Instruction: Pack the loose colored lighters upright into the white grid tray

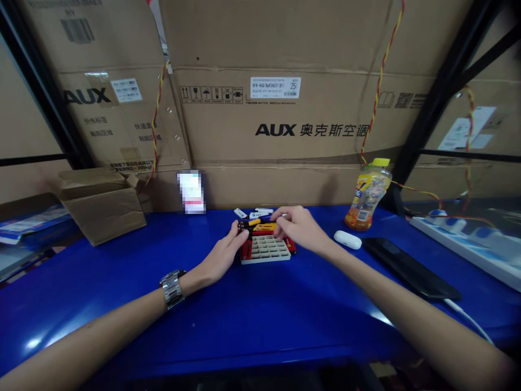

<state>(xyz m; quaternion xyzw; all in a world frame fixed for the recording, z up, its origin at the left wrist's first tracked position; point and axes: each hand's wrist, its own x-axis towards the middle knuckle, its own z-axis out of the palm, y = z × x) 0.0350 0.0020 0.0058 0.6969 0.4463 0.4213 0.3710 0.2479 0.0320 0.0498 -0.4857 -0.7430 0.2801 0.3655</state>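
You're in a storeroom-style work corner. Behind your blue metal table (pixel 285 320), large AUX air-conditioner cartons (pixel 277 130) stand stacked, framed by black steel rack uprights (pixel 442 92), with twisted red-and-yellow wires (pixel 380 76) running down them. At the table's right end sits a white power strip (pixel 456 239); at its left end, an open cardboard box (pixel 101 209). It reads as a makeshift workbench among stored goods.

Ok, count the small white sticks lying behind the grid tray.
3. One white stick lies leftmost, a second right of it, a third furthest right, all behind the grid tray. Others may be hidden behind the right hand.
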